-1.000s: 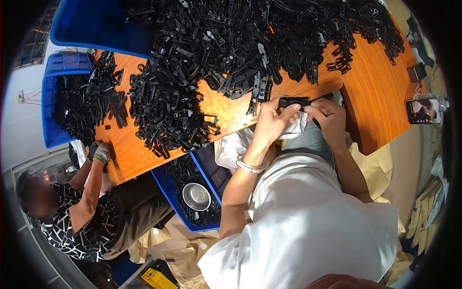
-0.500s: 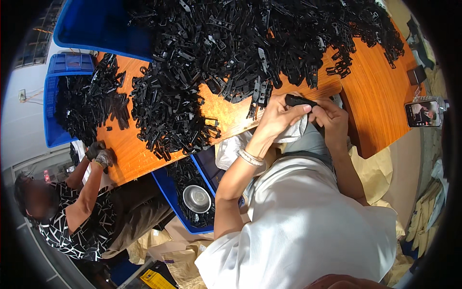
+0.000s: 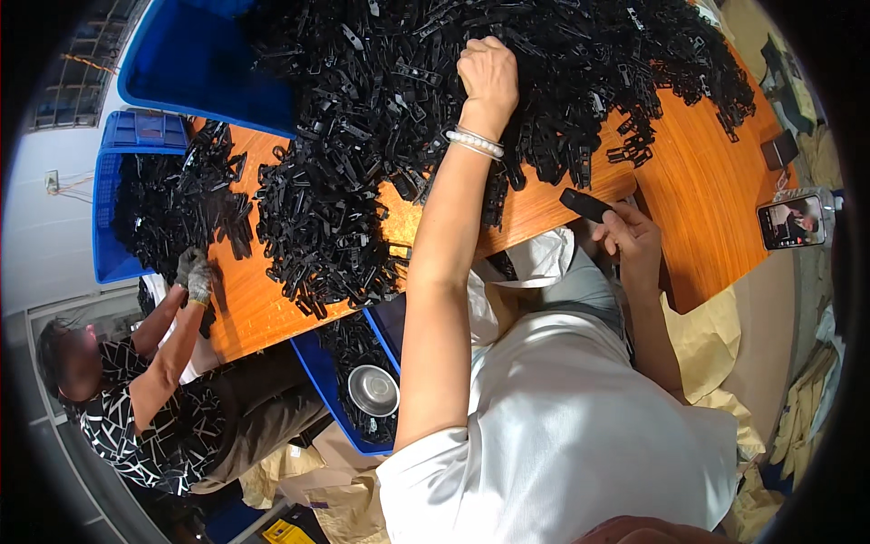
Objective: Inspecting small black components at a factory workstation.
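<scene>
My left hand (image 3: 488, 72) reaches far out over the heap of small black plastic parts (image 3: 362, 118). Its fingers are curled downward against the heap, and whatever they grip is hidden beneath the hand. Close to the table's near edge, my right hand (image 3: 632, 232) pinches the lower end of a black oblong piece (image 3: 585, 205). This piece has a smooth, dark body and points up and to the left; its exact kind does not show. Many parts in the heap are narrow, with slots or frames.
A blue crate (image 3: 195, 77) stands at the far left of the wooden table (image 3: 702, 199). Below the edge, a metal bowl (image 3: 373, 391) rests on parts in a blue bin (image 3: 317, 385). A gloved co-worker (image 3: 149, 399) works at left; a phone (image 3: 790, 223) is at right.
My left hand has left the black oblong piece and moved up and away onto the heap. My right hand keeps the piece, slightly lower. The co-worker's hands have shifted up slightly.
</scene>
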`<action>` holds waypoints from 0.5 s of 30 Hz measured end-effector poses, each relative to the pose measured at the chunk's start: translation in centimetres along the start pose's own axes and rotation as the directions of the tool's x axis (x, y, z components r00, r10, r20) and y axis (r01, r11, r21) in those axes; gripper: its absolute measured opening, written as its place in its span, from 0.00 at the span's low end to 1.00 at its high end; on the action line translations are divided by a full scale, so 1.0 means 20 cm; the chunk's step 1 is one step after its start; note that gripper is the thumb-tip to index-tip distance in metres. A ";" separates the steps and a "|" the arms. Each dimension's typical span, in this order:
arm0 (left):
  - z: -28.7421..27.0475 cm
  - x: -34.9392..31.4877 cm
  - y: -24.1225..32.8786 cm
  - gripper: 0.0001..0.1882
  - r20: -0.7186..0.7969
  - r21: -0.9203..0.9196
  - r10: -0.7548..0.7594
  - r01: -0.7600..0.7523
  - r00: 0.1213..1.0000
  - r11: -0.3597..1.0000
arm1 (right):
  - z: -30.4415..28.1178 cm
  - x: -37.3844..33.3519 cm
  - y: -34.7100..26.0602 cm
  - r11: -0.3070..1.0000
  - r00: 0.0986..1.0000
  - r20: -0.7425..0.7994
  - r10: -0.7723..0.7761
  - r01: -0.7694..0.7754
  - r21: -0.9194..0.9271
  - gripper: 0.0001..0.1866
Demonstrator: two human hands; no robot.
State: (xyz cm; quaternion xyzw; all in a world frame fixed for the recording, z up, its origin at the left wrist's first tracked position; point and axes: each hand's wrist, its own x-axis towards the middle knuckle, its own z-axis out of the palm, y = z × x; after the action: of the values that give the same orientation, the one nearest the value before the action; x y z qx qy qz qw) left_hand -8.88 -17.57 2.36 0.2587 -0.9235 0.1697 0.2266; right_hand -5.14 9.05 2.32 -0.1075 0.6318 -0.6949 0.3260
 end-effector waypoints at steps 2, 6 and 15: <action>0.02 0.02 0.01 0.10 -0.008 0.023 0.041 -0.041 0.999 0.999 | -0.02 0.00 0.02 0.999 1.000 0.008 -0.018 0.018 0.033 0.08; 0.00 0.04 0.02 0.12 0.071 -0.120 -0.121 0.129 0.990 0.984 | -0.02 0.01 0.02 0.997 0.999 0.016 -0.035 0.034 0.066 0.08; -0.22 -0.16 -0.17 0.08 0.307 -0.780 -0.482 0.507 0.821 0.367 | 0.01 0.06 0.05 0.992 0.990 0.100 -0.098 0.089 0.093 0.07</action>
State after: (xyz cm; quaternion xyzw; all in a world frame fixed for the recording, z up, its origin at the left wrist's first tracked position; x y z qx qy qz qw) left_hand -3.05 -17.18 5.11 0.3842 -0.7699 -0.3711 0.3492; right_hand -5.72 8.16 1.10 -0.1588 0.5767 -0.7303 0.3301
